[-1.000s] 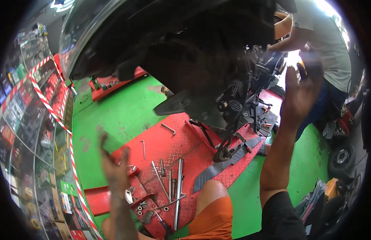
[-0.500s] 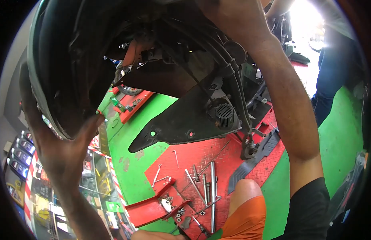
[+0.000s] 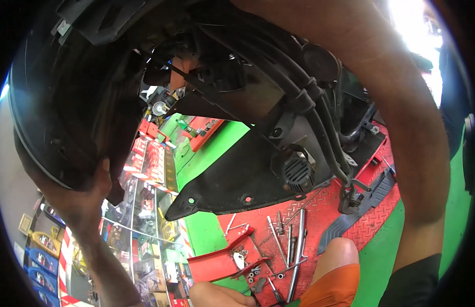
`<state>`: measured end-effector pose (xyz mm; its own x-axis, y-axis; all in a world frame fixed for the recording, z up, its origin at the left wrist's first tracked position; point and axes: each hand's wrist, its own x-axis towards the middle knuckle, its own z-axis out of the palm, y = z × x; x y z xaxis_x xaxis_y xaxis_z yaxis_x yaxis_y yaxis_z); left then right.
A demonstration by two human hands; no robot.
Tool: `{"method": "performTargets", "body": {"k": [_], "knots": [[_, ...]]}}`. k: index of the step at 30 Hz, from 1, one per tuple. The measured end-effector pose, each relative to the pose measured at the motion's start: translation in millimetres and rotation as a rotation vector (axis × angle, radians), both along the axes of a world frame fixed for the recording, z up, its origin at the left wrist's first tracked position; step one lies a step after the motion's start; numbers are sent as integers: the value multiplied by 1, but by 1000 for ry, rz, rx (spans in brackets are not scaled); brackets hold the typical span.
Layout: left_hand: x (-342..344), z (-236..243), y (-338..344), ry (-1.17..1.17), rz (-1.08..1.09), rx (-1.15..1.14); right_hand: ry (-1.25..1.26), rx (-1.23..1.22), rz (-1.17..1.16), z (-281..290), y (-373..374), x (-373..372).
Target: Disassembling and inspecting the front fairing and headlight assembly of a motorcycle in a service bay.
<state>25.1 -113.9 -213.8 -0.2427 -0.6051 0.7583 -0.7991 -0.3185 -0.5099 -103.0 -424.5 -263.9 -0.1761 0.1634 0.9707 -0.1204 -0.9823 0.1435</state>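
Observation:
My left hand (image 3: 78, 202) grips the lower edge of a large black fairing panel (image 3: 68, 117), its thumb on the inner side and its fingers mostly hidden round the outer side. My right arm reaches up over the motorcycle front, and only part of my right hand (image 3: 293, 13) shows at the top edge, its fingers out of sight. Between the arms hangs a pointed black side panel (image 3: 222, 187) with two holes. A slotted round black part (image 3: 297, 171), thick black tubes (image 3: 304, 100) and a round black disc-like part (image 3: 319, 61) sit beside it.
Below lie long metal bars and tools (image 3: 299, 250) on a red checkered-plate platform (image 3: 360, 220), next to a red metal piece (image 3: 217, 263) bearing small hardware. A glass display case (image 3: 140, 240) stands at left. My bent knee (image 3: 340, 256) is near. Another person's dark-clothed leg (image 3: 455, 102) shows at right.
The black fairing panel has tilted and shifted left, with my left hand still on it. My right arm now reaches farther over the top, and the view has swung left and closer.

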Motion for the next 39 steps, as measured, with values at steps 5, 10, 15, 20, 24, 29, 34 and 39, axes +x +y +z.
{"method": "performTargets", "body": {"k": [5,10,15,20,24,29,34,39], "knots": [[-12,-7,2,19,105,-87,-5,-16,71,-3,-6,-1],[-12,-10,1,54,168,-188,-6,9,91,-4,-7,2],[-40,11,18,46,121,-186,-98,-19,131,1,2,-15],[-17,-1,5,113,2,-144,105,80,97,-3,7,-10],[-15,3,13,10,-18,-154,113,139,192,4,13,-9],[14,20,35,64,-184,-27,230,295,175,5,32,-16],[129,24,70,763,-605,-510,330,389,155,-7,35,-23],[196,-34,72,2031,-836,-594,599,1036,237,-24,56,-71]]}}
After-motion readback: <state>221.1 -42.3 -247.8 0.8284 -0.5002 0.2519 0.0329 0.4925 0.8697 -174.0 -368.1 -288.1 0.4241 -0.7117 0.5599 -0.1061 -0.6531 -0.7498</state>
